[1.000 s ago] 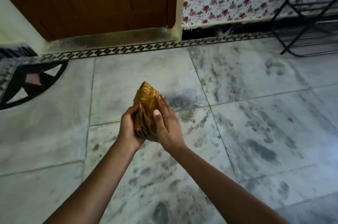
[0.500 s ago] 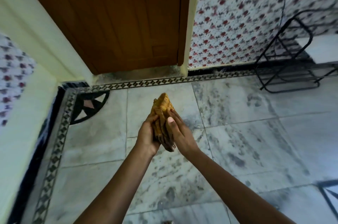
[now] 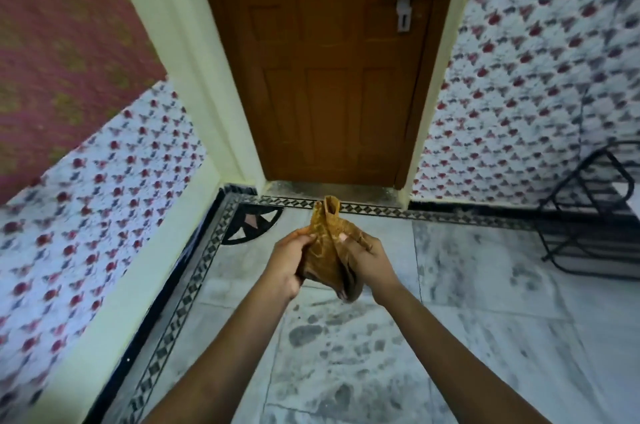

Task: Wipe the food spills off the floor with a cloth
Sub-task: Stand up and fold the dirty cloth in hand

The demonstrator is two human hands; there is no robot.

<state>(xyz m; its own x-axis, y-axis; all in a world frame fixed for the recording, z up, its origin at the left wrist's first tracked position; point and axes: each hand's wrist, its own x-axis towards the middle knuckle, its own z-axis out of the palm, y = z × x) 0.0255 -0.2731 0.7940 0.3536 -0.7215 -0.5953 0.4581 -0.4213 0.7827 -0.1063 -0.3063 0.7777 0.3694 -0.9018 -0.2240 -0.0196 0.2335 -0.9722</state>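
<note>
Both hands, left [image 3: 285, 264] and right [image 3: 369, 259], clasped the bunched cloth [image 3: 327, 250] upright, well above the floor [image 3: 346, 354] below me.

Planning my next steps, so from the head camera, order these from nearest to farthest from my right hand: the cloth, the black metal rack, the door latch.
1. Cloth, held in the right hand.
2. Black metal rack, on the floor at right.
3. Door latch, high on the door ahead.

Wallpaper [image 3: 114, 181] blurred, rack [image 3: 595, 215] cut off at right
</note>
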